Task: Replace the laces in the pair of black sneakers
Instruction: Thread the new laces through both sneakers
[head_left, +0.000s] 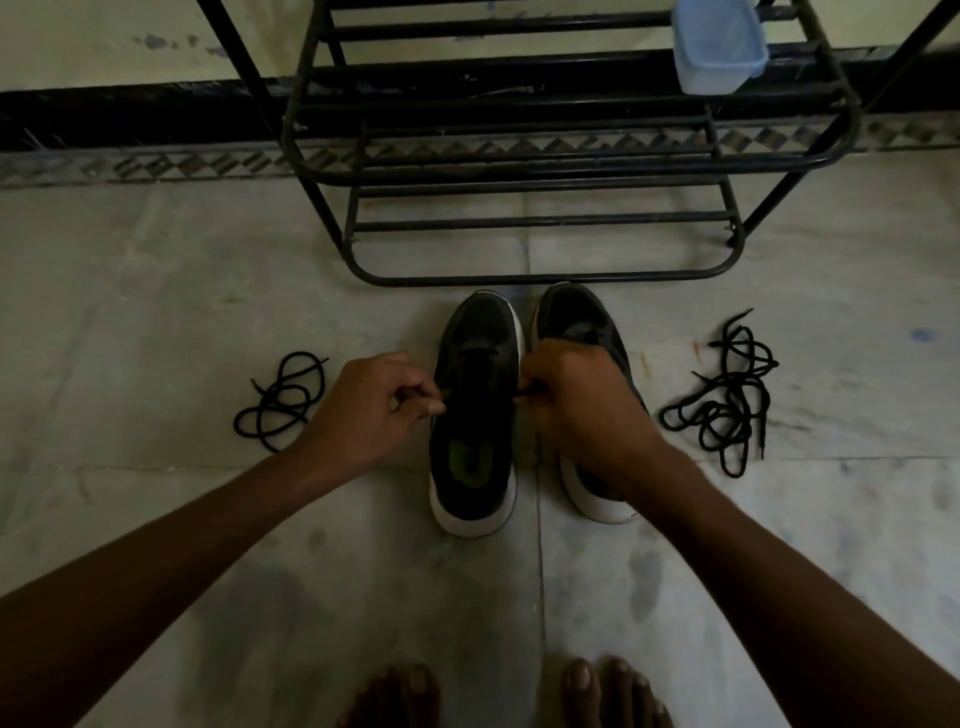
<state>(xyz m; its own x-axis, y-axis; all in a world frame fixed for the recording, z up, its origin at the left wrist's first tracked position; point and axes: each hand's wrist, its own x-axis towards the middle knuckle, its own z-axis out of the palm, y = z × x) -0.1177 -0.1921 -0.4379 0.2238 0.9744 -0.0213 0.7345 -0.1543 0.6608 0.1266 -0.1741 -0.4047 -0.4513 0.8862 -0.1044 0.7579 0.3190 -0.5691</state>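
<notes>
Left hand (374, 408) and right hand (579, 410) pinch lace ends (523, 398) at black sneaker (480, 322); uneven pull unthreads it, and 9 o'clock lace pile (284, 400) and 3 o'clock lace pile (727, 410) look alike, so mix-up risk.

A black metal shoe rack (519, 279) stands just beyond the fronts of the left sneaker (475, 467) and right sneaker (574, 314), blocking that side. A loose lace (283, 400) lies to the left and a tangled lace heap (727, 400) to the right, with bare floor (156, 312) between each and the sneakers. Only a narrow gap parts the sneakers.
</notes>
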